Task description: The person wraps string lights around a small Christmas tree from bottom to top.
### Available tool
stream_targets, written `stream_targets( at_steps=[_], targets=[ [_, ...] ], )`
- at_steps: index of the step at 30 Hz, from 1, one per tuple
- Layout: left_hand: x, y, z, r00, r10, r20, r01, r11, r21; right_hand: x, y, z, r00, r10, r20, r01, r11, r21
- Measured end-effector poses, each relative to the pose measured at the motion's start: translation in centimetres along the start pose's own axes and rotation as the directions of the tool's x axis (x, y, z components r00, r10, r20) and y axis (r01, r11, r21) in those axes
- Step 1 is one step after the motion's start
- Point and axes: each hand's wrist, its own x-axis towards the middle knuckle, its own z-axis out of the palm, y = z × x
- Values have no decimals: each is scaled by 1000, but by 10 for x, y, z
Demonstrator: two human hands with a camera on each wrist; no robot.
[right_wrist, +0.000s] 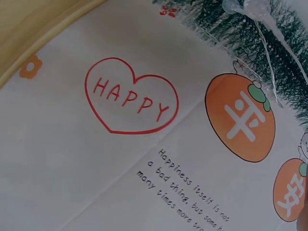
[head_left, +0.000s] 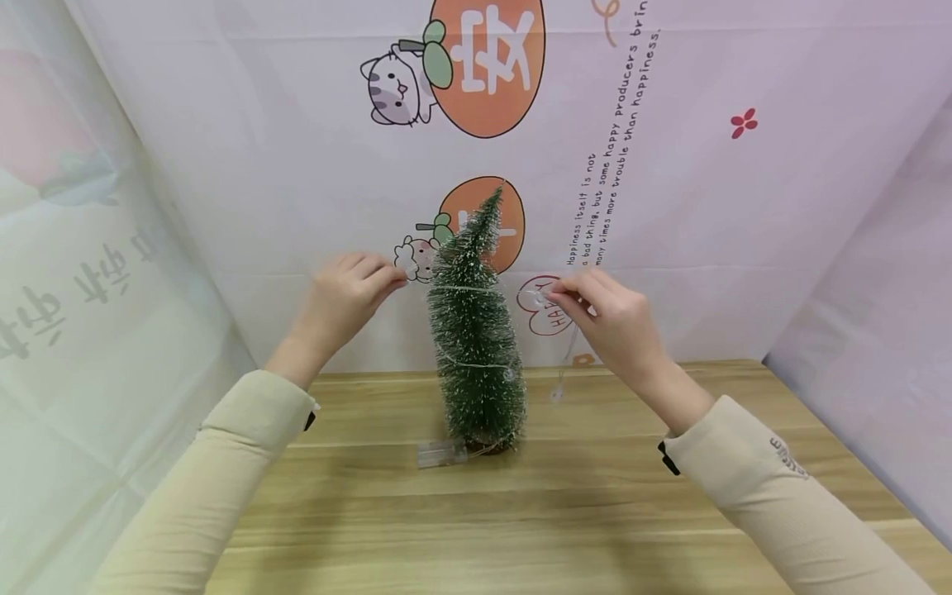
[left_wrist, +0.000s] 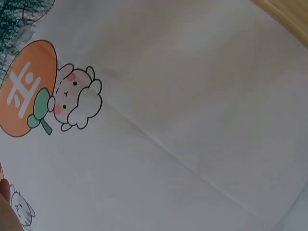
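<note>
A small frosted green Christmas tree stands upright on the table, leaning at its tip. A thin clear wire of string lights wraps around its middle. To the tree's left, my left hand pinches a small clear part of the string between thumb and fingertips. On the other side, my right hand pinches a clear bulb, and a loose bulb dangles below it. Clear bulbs show large in the right wrist view. The left wrist view mostly shows the backdrop, with tree branches at a corner.
A clear battery box lies on the wooden table beside the tree's base, joined to a wire. Behind the tree hangs a white printed cloth with cartoon fruit and lettering. More cloth closes off the left side.
</note>
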Motion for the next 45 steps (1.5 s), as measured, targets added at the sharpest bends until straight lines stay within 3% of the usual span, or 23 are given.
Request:
stream_targets(
  at_steps=[6,11,15,21,27,33,36,39,42,44,45],
  targets=[
    [-5,6,6,997,72,9,-72,997,-37,-8,2,3,999,53,-1,-53,999,-4],
    [-2,11,7,992,126,-19,-126,992,17,-12,5,5,996,90,4,-90,996,-6],
    [6,20,6,984,153,-94,-144,985,96,-13,6,7,995,99,10,-99,995,-6],
    [29,47,10,961,208,-184,-186,974,130,-11,5,7,996,84,-5,-84,996,5],
    [53,70,17,968,202,-152,-180,973,147,-4,8,1,996,80,-24,-80,997,20],
    [62,79,18,972,211,-99,-201,975,98,0,13,-5,997,79,-26,-77,996,48],
    [65,82,19,972,219,-87,-208,971,114,1,18,-7,998,64,-15,-63,995,82],
    [66,83,20,970,224,-93,-209,967,144,2,25,-11,997,64,35,-68,988,138],
    [67,83,21,968,230,-99,-211,962,172,2,32,-17,983,114,147,-142,970,198],
    [67,82,21,966,238,-97,-217,958,186,3,37,-24,946,187,264,-247,945,214],
    [67,82,21,965,242,-97,-221,956,191,4,39,-28,916,228,330,-308,928,213]
  ],
)
